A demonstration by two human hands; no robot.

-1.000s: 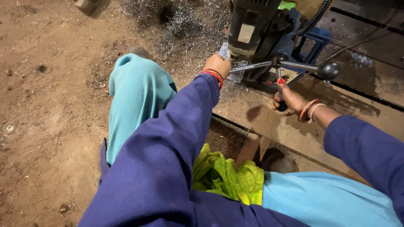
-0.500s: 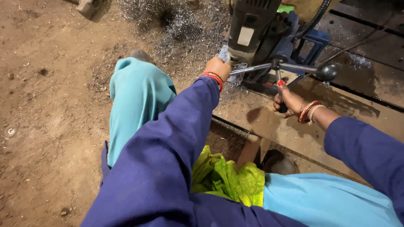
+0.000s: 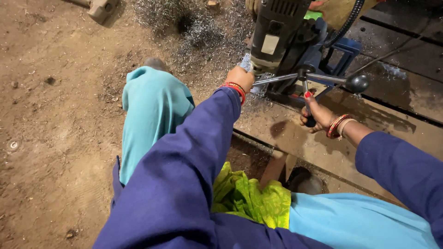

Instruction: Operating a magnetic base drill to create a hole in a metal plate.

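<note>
At the foot of the drill press, I had the fingers [image 3: 310, 121] of my right hand [image 3: 318, 115] wrapped shut around the black knob [image 3: 310, 122] at the lower end of one feed handle [image 3: 305, 94]. That spoke rose from my fist to a hub on the side of the machine, and a second spoke ran out to the right, ending in another round black knob [image 3: 357, 83] that nothing touched. My left hand [image 3: 240, 77] reached forward to the base of the magnetic drill [image 3: 277, 37]; its fingers lay behind the knuckles, so I could not tell whether they were curled or spread, only that the hand sat against something pale and bluish [image 3: 245, 62] just beside the drill's lower end. Red bangles circled both wrists, and dark blue sleeves covered both arms.

The drill, a grey motor housing on a blue frame, stood on a rusty steel plate [image 3: 295, 138] that ran across the right side of the view. A black hose curved up behind it. Silvery metal shavings [image 3: 184, 23] lay heaped on the dirt floor [image 3: 50, 129] to the left of the machine. My knees, in turquoise cloth, were bent either side of a yellow-green garment [image 3: 249, 198].
</note>
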